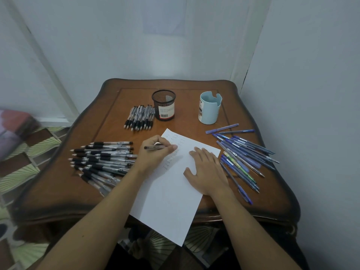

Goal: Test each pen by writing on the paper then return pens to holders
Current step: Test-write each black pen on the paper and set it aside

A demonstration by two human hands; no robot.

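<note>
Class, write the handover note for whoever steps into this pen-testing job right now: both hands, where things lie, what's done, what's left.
Left hand grips a black pen, its tip on the paper. Right hand lies flat on the sheet, holding it down.
Black pens: a big pile left of the paper and a neat row beside the mesh holder. Blue pens lie right of the paper, near the blue cup.
Done: several test marks on the sheet's far part.
Left: no pen shows in either holder, so all need returning. I cannot tell which are tested.
</note>
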